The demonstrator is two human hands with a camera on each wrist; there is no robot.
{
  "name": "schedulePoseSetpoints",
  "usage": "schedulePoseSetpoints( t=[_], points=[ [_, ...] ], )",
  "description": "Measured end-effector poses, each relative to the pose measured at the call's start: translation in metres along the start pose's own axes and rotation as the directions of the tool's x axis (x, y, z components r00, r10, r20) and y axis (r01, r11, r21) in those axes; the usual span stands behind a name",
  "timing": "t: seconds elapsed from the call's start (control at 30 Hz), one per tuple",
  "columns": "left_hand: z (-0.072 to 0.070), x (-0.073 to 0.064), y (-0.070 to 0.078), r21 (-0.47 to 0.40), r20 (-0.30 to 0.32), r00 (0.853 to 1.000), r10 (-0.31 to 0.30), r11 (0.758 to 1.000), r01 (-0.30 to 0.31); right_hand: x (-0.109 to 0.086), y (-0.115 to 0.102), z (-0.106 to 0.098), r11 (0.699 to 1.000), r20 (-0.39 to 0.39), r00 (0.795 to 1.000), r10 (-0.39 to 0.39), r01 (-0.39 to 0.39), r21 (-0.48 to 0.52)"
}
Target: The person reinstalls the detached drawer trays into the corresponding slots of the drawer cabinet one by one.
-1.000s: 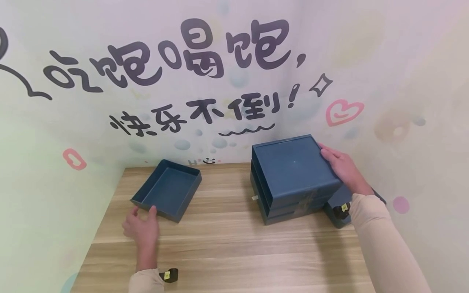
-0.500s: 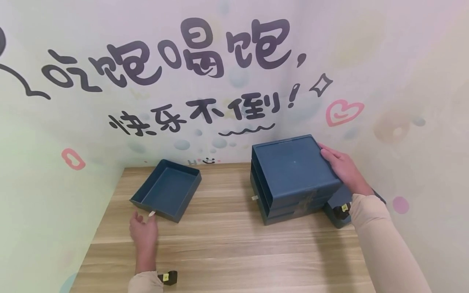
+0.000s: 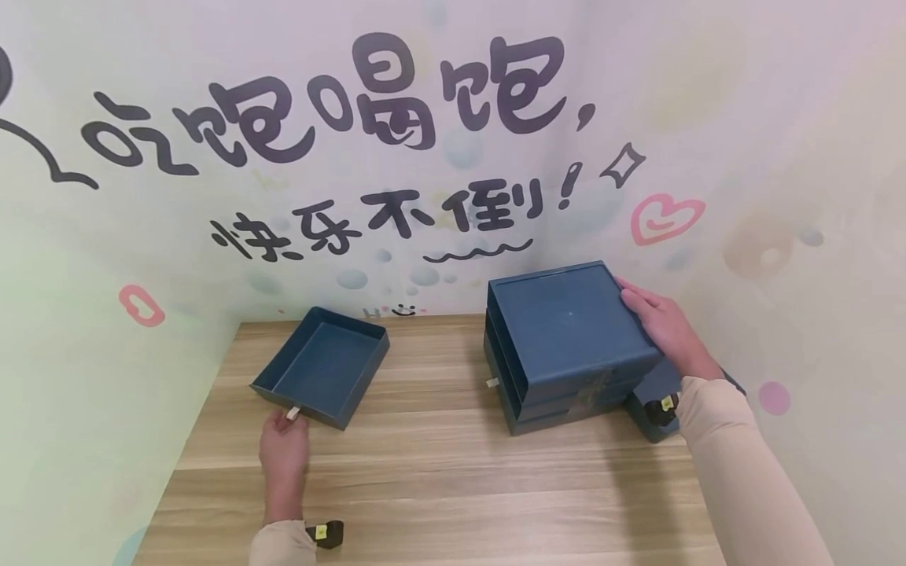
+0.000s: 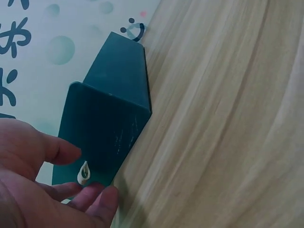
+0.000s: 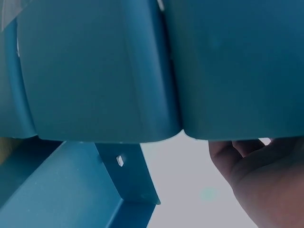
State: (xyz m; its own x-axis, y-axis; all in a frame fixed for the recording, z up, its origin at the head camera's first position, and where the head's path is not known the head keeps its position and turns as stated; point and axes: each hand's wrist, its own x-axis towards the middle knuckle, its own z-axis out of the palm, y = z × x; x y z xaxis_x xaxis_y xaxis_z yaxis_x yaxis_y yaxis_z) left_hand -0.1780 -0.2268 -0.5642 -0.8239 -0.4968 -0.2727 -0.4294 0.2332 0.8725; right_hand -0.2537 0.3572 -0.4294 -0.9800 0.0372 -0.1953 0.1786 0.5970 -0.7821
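Observation:
A shallow dark blue drawer [image 3: 329, 362] lies out on the wooden table at the left. A small white pull loop [image 4: 83, 176] sticks out from its front face. My left hand [image 3: 283, 450] is at that face, thumb and fingers apart on either side of the loop; the left wrist view shows a gap between thumb and loop. At the right stands a blue stacked drawer cabinet [image 3: 573, 326], openings facing left. My right hand [image 3: 668, 330] rests on its right rear edge, thumb on top, the other fingers partly hidden behind it.
A second blue drawer [image 3: 654, 401] lies right of the cabinet, partly covered by my right forearm. Another white pull loop [image 3: 492, 383] shows low on the cabinet's left side. The wall [image 3: 439, 283] with painted lettering borders the table's back edge.
My left hand has drawn slightly back from the drawer's front edge and its fingers have moved in toward the loop, which was covered at first. My right hand stays on the cabinet.

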Motion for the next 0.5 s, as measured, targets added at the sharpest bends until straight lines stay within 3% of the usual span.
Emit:
schedulePoseSetpoints(
  t=[0.23, 0.5],
  points=[
    [0.0066, 0.0020, 0.0000, 0.062, -0.036, 0.999, 0.015, 0.998, -0.013, -0.0009, -0.0007, -0.0019, 1.000, 0.002, 1.000, 0.017, -0.017, 0.005],
    [0.0105, 0.0022, -0.0005, 0.052, -0.040, 0.999, 0.009, 0.999, -0.007, -0.0006, -0.0033, -0.0009, 1.000, -0.003, 1.000, 0.014, -0.014, 0.017]
  ],
)
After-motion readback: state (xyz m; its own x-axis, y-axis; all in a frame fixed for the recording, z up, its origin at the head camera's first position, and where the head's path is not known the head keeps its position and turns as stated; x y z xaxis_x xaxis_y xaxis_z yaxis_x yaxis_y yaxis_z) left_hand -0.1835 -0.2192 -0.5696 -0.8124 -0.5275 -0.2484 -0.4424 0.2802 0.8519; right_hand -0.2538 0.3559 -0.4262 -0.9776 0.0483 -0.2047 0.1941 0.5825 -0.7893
